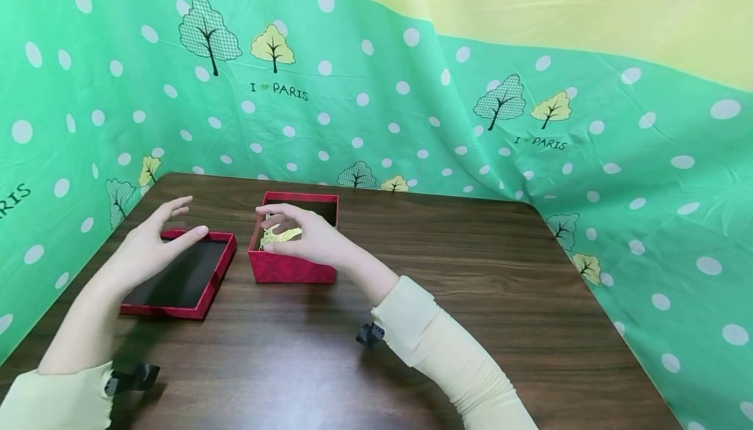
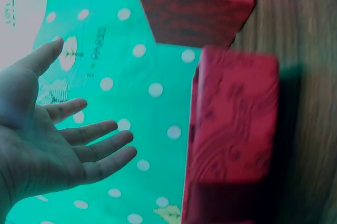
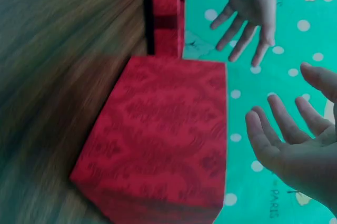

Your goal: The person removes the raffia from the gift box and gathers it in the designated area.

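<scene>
Proceeding from the left, a pale sleeve [image 1: 61, 394] ends at the left forearm, with a black wrist camera [image 1: 132, 379] just beside its cuff. The left hand [image 1: 144, 250] is positioned above the lid. Its fingers are extended and spread, the thumb stands well apart from them, and it holds nothing. The left wrist view shows a gap between this hand and the lid.

The red lid [image 1: 217, 273] lies flat on the brown bench [image 1: 470, 273], open side up, with a dark inner face. To its right, just beside it and not touching, stands the red box [image 1: 294, 268]. The box is upright, open at the top and dark inside; its outer walls carry a tone-on-tone pattern. A gold-coloured object [image 1: 282, 234] is inside the box, toward the left; its full shape is hidden.

The right hand [image 1: 314, 237] is positioned over the box. Its fingers are slightly bent and parted, the thumb is apart, and it holds nothing. The right wrist view shows it clear of the box walls. A second black wrist camera [image 1: 370, 334] sits at the right cuff.

A green, white-dotted cloth [image 1: 365, 123] hangs behind the bench.
</scene>
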Motion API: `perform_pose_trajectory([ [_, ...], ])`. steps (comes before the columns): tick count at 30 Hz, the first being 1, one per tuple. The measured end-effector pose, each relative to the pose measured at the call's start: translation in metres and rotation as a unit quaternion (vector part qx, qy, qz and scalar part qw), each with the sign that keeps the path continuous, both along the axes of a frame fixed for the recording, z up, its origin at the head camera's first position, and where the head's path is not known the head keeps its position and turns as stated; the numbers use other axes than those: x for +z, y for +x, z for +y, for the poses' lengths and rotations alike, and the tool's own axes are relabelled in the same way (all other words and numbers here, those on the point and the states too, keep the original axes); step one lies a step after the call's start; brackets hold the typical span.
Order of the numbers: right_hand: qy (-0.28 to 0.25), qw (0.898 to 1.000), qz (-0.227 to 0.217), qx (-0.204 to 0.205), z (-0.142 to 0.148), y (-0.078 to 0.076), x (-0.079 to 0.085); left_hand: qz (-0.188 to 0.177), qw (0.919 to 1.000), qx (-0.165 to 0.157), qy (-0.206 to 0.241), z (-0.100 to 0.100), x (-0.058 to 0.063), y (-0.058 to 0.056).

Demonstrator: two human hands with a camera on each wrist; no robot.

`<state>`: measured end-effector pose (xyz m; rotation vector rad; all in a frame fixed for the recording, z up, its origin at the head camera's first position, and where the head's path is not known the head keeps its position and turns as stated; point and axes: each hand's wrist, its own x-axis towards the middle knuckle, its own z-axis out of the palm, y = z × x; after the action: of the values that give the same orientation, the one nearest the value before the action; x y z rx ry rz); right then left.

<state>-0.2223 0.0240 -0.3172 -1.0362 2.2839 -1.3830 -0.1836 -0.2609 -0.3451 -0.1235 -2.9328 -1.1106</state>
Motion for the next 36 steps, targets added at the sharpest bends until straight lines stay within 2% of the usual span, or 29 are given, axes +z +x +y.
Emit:
perform_pose_trajectory([
  [4, 0.026, 0.998, 0.047, -0.020, 0.003, -0.007, -0.003, -0.003, 0.9999, -0.006, 0.010, 0.012, -0.004, -0.002],
  [7, 0.060, 0.994, 0.089, -0.038, 0.004, -0.012, -0.006, -0.001, 0.9997, -0.008, 0.023, 0.019, -0.006, -0.003],
  [13, 0.128, 0.975, 0.177, -0.042, 0.007, -0.025, -0.014, 0.008, 0.9993, -0.013, 0.033, 0.036, -0.010, -0.007],
  [18, 0.163, 0.960, 0.228, -0.019, 0.011, -0.036, -0.018, 0.018, 0.9982, -0.026, 0.052, 0.048, -0.017, -0.012],
  [22, 0.195, 0.948, 0.250, 0.004, 0.012, -0.044, -0.021, 0.016, 0.9969, -0.039, 0.066, 0.057, -0.022, -0.015],
  [32, 0.279, 0.925, 0.256, 0.019, 0.013, -0.065, -0.028, 0.005, 0.9926, -0.072, 0.097, 0.067, -0.039, -0.034],
  [36, 0.283, 0.924, 0.256, 0.035, 0.014, -0.073, -0.033, -0.001, 0.9916, -0.090, 0.094, 0.069, -0.044, -0.040],
])
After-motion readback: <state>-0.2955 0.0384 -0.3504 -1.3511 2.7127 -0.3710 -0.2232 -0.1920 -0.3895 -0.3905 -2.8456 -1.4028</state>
